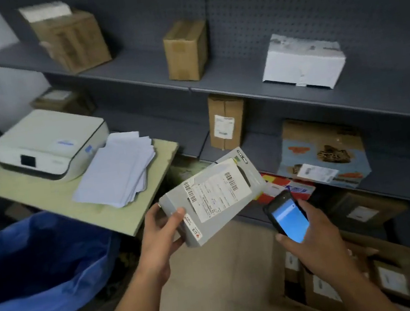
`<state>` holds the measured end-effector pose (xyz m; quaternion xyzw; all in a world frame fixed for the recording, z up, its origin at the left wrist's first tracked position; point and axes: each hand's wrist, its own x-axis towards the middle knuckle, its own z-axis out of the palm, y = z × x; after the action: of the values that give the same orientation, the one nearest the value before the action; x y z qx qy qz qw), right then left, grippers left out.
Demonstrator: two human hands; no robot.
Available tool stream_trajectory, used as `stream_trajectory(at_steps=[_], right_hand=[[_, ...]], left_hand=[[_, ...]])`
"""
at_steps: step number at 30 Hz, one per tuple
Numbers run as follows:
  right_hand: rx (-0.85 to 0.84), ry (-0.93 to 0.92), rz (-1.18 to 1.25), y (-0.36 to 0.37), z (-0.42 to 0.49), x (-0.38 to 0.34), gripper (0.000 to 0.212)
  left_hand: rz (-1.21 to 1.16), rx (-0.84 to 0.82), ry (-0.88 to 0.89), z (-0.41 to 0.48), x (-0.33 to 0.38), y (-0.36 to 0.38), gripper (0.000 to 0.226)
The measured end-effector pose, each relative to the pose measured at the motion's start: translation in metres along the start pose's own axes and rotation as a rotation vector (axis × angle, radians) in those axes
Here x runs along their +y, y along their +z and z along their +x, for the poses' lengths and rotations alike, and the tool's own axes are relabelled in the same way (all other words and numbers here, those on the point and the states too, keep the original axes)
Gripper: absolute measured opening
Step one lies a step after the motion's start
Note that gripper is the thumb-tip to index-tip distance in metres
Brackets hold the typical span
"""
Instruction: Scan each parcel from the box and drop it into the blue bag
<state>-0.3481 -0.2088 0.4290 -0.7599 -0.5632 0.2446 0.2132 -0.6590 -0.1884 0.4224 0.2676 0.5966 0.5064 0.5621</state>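
Observation:
My left hand (pixel 161 237) grips a flat grey parcel (pixel 214 196) by its near end, its white barcode label facing up. My right hand (pixel 309 239) holds a black handheld scanner (pixel 287 216) with a lit blue screen, just right of the parcel and a little below it. The open blue bag (pixel 42 265) stands at the lower left, apart from the parcel. An open cardboard box (pixel 355 282) with several labelled brown parcels sits on the floor at the lower right, partly hidden by my right forearm.
A white printer (pixel 48 144) and a stack of white papers (pixel 118 168) sit on a small table (pixel 150 208) behind the bag. Grey shelves (pixel 240 80) ahead carry brown, white and printed boxes. Bare floor lies between bag and box.

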Motion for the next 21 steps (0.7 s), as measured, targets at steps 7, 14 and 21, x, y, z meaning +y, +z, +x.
stream_trajectory(at_steps=[7,14,21], right_hand=[[-0.156,-0.261,0.021,0.101,-0.025,-0.131,0.094],[-0.324,-0.477,-0.014,0.167,-0.067,-0.233,0.095],[-0.454,-0.597,-0.052,0.225,-0.079,-0.304,0.093]], left_hand=[[-0.067,0.215,0.073,-0.019,0.011,-0.166,0.065],[-0.19,0.473,0.06,-0.062,0.009,-0.29,0.064],[-0.295,0.666,0.057,-0.087,-0.003,-0.354,0.05]])
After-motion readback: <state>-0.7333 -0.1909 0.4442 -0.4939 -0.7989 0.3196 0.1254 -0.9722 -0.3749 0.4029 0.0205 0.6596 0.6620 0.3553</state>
